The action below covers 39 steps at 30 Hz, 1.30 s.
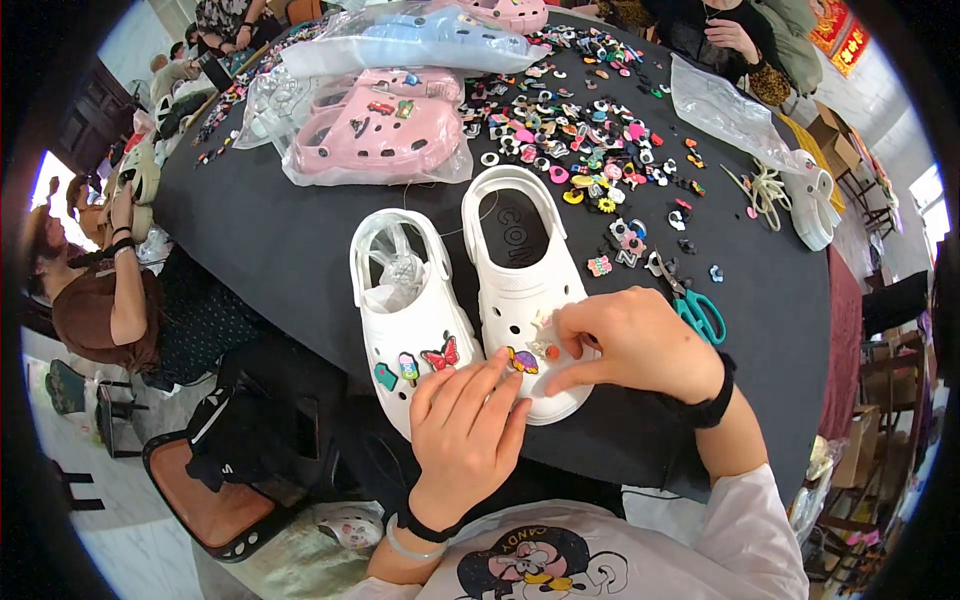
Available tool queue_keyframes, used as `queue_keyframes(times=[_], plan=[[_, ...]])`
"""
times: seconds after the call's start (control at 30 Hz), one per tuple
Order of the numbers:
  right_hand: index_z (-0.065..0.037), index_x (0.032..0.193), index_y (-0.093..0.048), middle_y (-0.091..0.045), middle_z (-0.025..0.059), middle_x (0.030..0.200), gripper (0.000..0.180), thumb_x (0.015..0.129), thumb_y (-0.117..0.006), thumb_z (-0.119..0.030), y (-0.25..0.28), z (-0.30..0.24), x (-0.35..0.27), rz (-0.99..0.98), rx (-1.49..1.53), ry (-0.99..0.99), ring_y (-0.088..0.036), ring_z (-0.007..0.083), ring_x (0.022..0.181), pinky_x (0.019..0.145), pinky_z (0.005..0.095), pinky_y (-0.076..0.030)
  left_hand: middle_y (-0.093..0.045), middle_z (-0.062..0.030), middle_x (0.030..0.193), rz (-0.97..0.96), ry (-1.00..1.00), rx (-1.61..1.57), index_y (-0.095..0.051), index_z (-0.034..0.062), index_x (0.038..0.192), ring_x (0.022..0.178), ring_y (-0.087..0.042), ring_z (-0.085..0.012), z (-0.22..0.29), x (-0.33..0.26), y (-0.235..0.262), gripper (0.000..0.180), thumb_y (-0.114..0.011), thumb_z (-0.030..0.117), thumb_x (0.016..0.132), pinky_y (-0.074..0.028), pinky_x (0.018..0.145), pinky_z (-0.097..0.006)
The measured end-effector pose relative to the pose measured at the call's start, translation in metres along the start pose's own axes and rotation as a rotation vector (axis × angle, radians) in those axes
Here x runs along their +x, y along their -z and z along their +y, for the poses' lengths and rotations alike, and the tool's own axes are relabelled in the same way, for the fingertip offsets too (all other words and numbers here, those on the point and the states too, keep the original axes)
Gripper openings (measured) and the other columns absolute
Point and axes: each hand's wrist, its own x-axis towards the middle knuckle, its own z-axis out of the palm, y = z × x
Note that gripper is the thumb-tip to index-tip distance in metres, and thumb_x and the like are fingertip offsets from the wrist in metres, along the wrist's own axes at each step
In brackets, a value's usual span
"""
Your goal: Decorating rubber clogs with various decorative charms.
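Two white clogs stand side by side on the black table, toes toward me. My left hand (466, 438) lies with its fingers stretched over the toes, fingertips on the right clog (517, 289). Beside it, the left clog (398, 318) carries a green charm (386, 376), a popsicle-shaped charm (408, 368) and a red butterfly charm (440, 353). The right clog has a purple-and-yellow charm (523, 360) and small pale and orange charms (547, 349). My right hand (640, 345) curves over these, thumb and forefinger apart, nothing visible between them; its other fingers are partly hidden.
Loose shoe charms (590, 150) are heaped across the table's far side. Bagged pink clogs (385, 140) and a bagged blue clog (420, 38) lie beyond mine. Teal-handled scissors (700, 313) rest by my right hand. Another white clog (812, 205) stands far right. Other people sit around.
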Motion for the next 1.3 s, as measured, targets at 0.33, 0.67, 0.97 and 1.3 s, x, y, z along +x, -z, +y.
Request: queue_keyframes(times=[0.33,0.67,0.97,1.3], plan=[[-0.009,0.087,-0.062,-0.067,0.0085,0.077,0.033,0.087,-0.068,-0.041,-0.01,0.0,0.003,0.074,-0.223,0.043,-0.068,0.0292,0.07,0.061,0.0403,-0.051,-0.07,-0.011,0.114,0.01,0.011,-0.018,-0.068,0.0027,0.097,0.094,-0.064,-0.0243,0.001,0.003,0.0,0.024,-0.075,0.01,0.076,-0.043,0.094,-0.04],[-0.007,0.095,-0.061,-0.066,0.0102,0.084,0.027,0.092,-0.063,-0.034,-0.001,0.002,0.004,-0.036,-0.132,0.016,-0.068,0.0317,0.077,0.066,0.0422,-0.053,-0.067,-0.0099,0.117,-0.042,0.002,0.041,-0.071,0.0053,0.111,0.094,-0.063,-0.0234,0.003,0.001,0.001,0.032,-0.073,0.01,0.079,-0.039,0.098,-0.04],[-0.008,0.086,-0.058,-0.056,0.0036,0.069,0.02,0.086,-0.066,-0.026,-0.03,0.009,0.002,0.241,-0.546,0.298,-0.063,0.0197,0.056,0.049,0.0327,-0.049,-0.066,-0.0108,0.117,-0.028,-0.017,0.065,-0.073,0.0079,0.11,0.092,-0.063,-0.0231,0.004,-0.001,-0.002,0.031,-0.073,0.009,0.08,-0.038,0.098,-0.041],[-0.008,0.082,-0.055,-0.055,0.0055,0.066,0.016,0.086,-0.064,-0.02,-0.026,0.024,0.007,0.269,-0.313,0.394,-0.062,0.0239,0.054,0.05,0.0362,-0.05,-0.066,-0.0109,0.116,-0.024,-0.02,0.07,-0.072,0.007,0.111,0.093,-0.063,-0.0227,0.005,0.0,-0.001,0.03,-0.072,0.009,0.081,-0.039,0.098,-0.041]])
